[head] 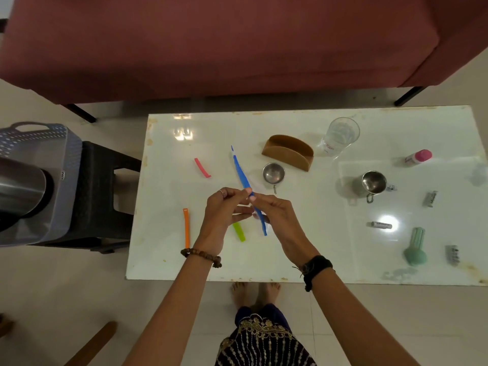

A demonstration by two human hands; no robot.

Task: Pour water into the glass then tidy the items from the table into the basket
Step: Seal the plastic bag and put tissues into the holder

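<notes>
Above the middle of the white table [303, 260], my left hand [224, 210] and my right hand [277, 215] both pinch a long blue clip [244, 178], held tilted. A green clip [239, 231] lies on the table beneath my hands, partly hidden. An orange clip [186, 228] lies to the left and a pink clip [202, 167] further back. The clear glass [340, 136] with water stands at the back right. The grey basket [39, 180] sits on a dark stool [105, 194] left of the table, with a steel bottle [21, 191] lying in it.
On the table are a brown holder [289, 151], two steel cups [273, 174] [373, 183], a pink-capped bottle [418, 157], a battery [381, 225], a green brush-like item [414, 249] and two metal clips [431, 198] [453, 254]. A maroon sofa [224, 43] stands behind.
</notes>
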